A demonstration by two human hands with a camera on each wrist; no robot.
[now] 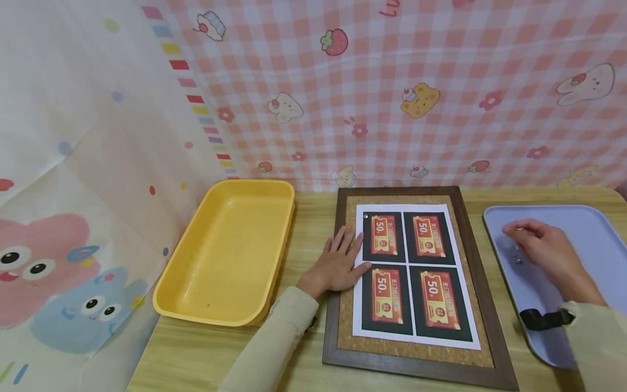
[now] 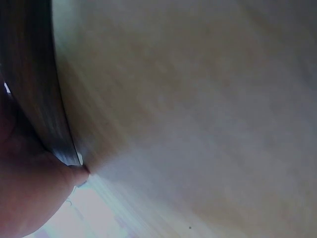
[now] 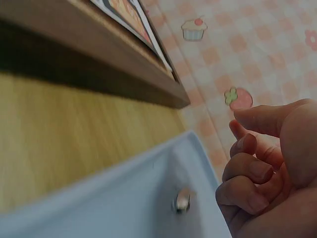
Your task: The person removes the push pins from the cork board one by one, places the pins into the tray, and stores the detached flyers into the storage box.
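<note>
Corkboard (image 1: 416, 348) lies flat on the desk (image 1: 303, 218), and we take it as our landmark. Its dark wooden frame runs all round a cork field, and on the cork sits a white sheet (image 1: 410, 272) printed with four black panels, each bearing a red and yellow coupon marked 50. A small pin head shows at the sheet's upper left corner.

Our left hand (image 1: 338, 261) rests flat on the corkboard's left edge, fingers straight and spread, the fingertips reaching onto the sheet's left margin; this grip holds nothing. The left wrist view shows only the dark frame beside pale wood, blurred.

Left of the corkboard stands a yellow tray (image 1: 230, 253), with a strip of bare desk between the two. Right of the corkboard lies a pale blue tray (image 1: 597, 234), just beside the frame's right side, with a narrow band of wood between them. Our right hand (image 1: 543, 247) hovers over that tray, fingers curled inward. The right wrist view shows no object between them, though we cannot tell whether the fingertips pinch something small. A small silver pin (image 3: 182, 201) lies on the blue tray just beside this hand.

Behind the corkboard hangs a pink checked cloth (image 1: 441, 81), meeting the desk at its far edge. Open wood lies in front of the frame's near side.
</note>
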